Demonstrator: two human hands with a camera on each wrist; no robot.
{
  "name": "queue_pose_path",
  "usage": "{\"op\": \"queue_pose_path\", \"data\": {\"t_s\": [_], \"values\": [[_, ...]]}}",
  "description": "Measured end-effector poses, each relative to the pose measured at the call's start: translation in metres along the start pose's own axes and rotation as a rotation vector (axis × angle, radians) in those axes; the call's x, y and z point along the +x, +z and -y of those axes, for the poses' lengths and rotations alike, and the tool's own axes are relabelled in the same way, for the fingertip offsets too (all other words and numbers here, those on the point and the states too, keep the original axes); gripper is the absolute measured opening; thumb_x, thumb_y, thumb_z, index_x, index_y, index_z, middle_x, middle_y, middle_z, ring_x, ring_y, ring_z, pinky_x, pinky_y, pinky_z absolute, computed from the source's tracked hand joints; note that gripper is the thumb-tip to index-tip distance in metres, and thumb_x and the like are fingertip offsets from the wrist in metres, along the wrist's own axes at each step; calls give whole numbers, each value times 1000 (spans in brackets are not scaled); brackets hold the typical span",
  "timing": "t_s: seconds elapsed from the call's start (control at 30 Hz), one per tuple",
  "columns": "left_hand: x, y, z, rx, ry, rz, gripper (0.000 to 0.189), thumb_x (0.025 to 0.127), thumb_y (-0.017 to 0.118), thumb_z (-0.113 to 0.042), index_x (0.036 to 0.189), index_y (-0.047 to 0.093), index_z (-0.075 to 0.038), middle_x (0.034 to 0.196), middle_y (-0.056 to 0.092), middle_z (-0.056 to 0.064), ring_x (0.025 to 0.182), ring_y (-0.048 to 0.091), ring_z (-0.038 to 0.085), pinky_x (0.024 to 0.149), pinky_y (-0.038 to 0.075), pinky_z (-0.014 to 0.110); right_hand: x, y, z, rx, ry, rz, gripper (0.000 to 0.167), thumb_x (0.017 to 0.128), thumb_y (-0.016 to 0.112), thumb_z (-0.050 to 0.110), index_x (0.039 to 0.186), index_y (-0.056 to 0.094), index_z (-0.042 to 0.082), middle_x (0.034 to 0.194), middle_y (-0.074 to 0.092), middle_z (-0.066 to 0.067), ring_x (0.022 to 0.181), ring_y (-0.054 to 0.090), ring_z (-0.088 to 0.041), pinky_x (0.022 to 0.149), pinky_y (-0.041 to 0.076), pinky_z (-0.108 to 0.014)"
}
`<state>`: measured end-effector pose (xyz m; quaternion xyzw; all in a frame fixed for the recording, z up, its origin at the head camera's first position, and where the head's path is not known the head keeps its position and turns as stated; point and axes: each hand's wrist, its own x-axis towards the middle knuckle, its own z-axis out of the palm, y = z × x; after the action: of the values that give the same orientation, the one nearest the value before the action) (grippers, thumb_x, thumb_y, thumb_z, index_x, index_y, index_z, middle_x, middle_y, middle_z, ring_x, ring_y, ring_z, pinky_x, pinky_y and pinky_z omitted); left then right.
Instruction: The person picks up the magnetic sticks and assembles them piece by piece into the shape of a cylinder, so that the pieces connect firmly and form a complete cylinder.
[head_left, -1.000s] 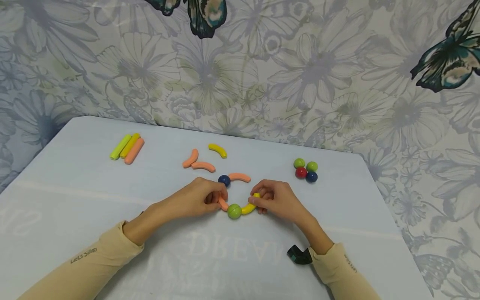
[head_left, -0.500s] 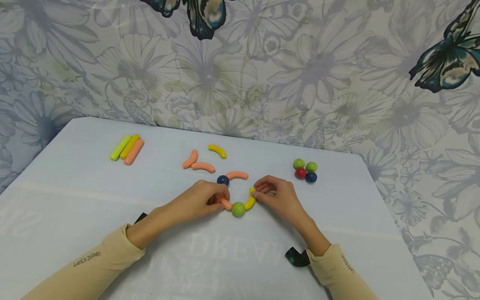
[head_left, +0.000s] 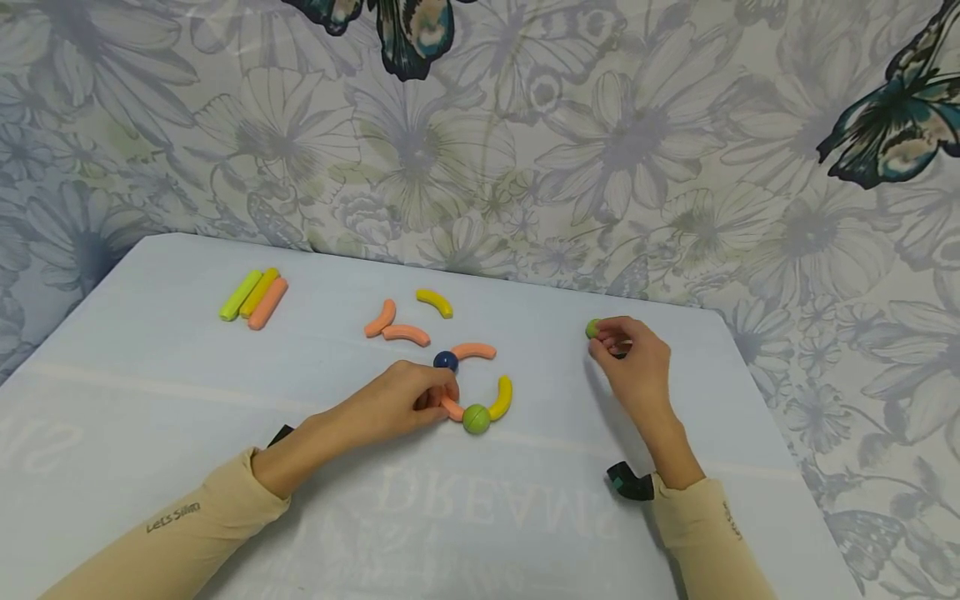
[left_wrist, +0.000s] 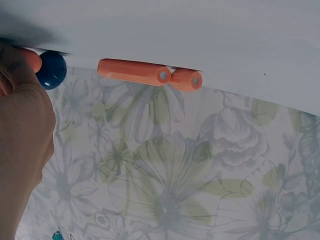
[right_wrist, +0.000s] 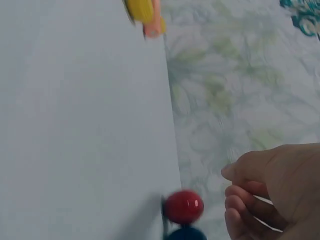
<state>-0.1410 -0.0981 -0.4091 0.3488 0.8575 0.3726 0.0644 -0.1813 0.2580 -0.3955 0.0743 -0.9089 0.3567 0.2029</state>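
In the head view my left hand pinches a curved orange stick; its upper part is hidden by the fingers. A green ball touches this stick's lower end, and a curved yellow stick rises from the ball's other side. Just above the left fingers a dark blue ball meets another curved orange stick. My right hand is over the ball cluster at the right, fingers loosely bent, mostly covering it. One green ball shows past the fingertips. The right wrist view shows a red ball beside that hand.
Straight green, yellow and orange sticks lie together at the back left. Two curved orange sticks and a curved yellow stick lie behind the ring. The white table meets a floral wall.
The right hand has let go of the curved yellow stick and moved right to the ball cluster. The green ball and yellow stick shifted slightly; the left hand has kept its grip.
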Motion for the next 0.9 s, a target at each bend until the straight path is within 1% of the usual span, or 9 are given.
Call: {"op": "queue_pose_path", "data": {"t_s": [0.1, 0.17, 0.23, 0.37, 0.47, 0.6, 0.7, 0.8, 0.9], "values": [[0, 1, 0, -5, 2, -9, 14, 94, 79, -6, 99, 71, -16, 71, 58, -11, 64, 51, 4, 61, 46, 21, 5, -13, -15, -58, 85, 9, 22, 92, 80, 6, 113, 74, -1, 100, 75, -17, 93, 72, -31, 73, 46, -8], [-1, 2, 0, -5, 1, -19, 13, 94, 79, -7, 97, 71, -17, 70, 55, -11, 63, 50, 4, 61, 45, 21, 8, -21, -24, -110, 132, 50, 23, 94, 79, 10, 113, 74, -1, 101, 75, -18, 96, 71, -31, 73, 44, -6], [-1, 3, 0, -2, 0, -28, 13, 94, 80, -8, 94, 70, -17, 69, 54, -11, 63, 49, 5, 62, 44, 21, 9, -28, -30, -145, 160, 106, 24, 95, 79, 14, 113, 74, -1, 103, 75, -18, 97, 72, -32, 73, 45, -8], [-1, 4, -1, -7, 0, -37, 14, 93, 81, -8, 93, 70, -17, 71, 54, -11, 64, 49, 6, 64, 44, 21, 10, -39, -36, -178, 176, 197, 25, 95, 78, 18, 112, 75, 0, 102, 76, -18, 97, 73, -32, 76, 52, -21], [0, 3, -1, -5, 7, -37, 13, 94, 80, -8, 94, 70, -17, 70, 54, -11, 63, 49, 5, 63, 43, 21, 11, -43, -38, -178, 200, 238, 28, 95, 79, 20, 114, 74, 0, 103, 76, -18, 99, 72, -34, 74, 52, -29], [0, 2, -1, -2, 18, -36, 13, 94, 78, -7, 96, 71, -17, 68, 53, -11, 61, 49, 4, 59, 43, 21, 12, -44, -38, -184, 246, 306, 35, 93, 81, 24, 117, 73, 0, 106, 76, -19, 103, 71, -36, 71, 51, -29], [0, 2, -1, -1, 16, -32, 13, 95, 77, -6, 96, 71, -17, 67, 53, -11, 60, 49, 4, 59, 43, 20, 12, -46, -38, -197, 261, 351, 38, 93, 81, 26, 118, 72, -1, 108, 75, -20, 105, 71, -37, 72, 53, -28], [0, 3, -1, -5, 2, -29, 11, 95, 78, -9, 94, 70, -17, 68, 52, -10, 61, 48, 4, 61, 42, 20, 13, -47, -38, -203, 265, 375, 38, 94, 80, 27, 118, 72, -1, 109, 75, -20, 105, 72, -37, 71, 54, -28], [-1, 3, -1, -17, -12, -26, 13, 94, 79, -7, 95, 70, -17, 71, 54, -10, 65, 49, 5, 64, 44, 21, 13, -47, -39, -204, 264, 387, 38, 94, 79, 27, 118, 72, -2, 109, 75, -21, 103, 72, -36, 70, 54, -28]]}}
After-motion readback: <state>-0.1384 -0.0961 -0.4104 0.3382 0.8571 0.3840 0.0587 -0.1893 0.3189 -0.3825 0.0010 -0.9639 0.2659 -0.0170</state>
